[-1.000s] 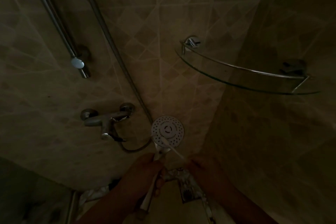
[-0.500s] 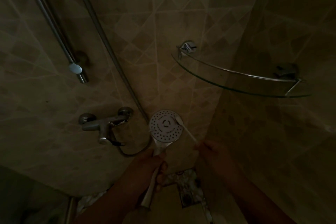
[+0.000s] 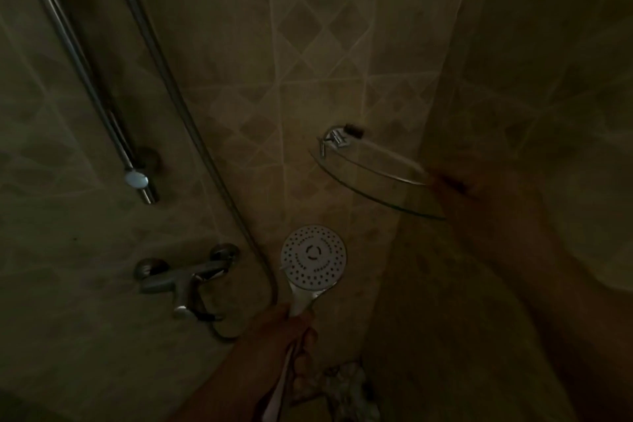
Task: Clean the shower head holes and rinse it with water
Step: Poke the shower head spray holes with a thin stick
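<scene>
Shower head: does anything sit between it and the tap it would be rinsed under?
Nothing solid visible. The shower head, held by the left hand, is right of the tap; only the hose hangs between them.

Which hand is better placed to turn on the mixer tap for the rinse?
Probably right. The left hand grips the shower head by its handle, facing the camera. The right hand is blurred up at the glass corner shelf, farther from the mixer tap; whether it holds anything is unclear.
</scene>
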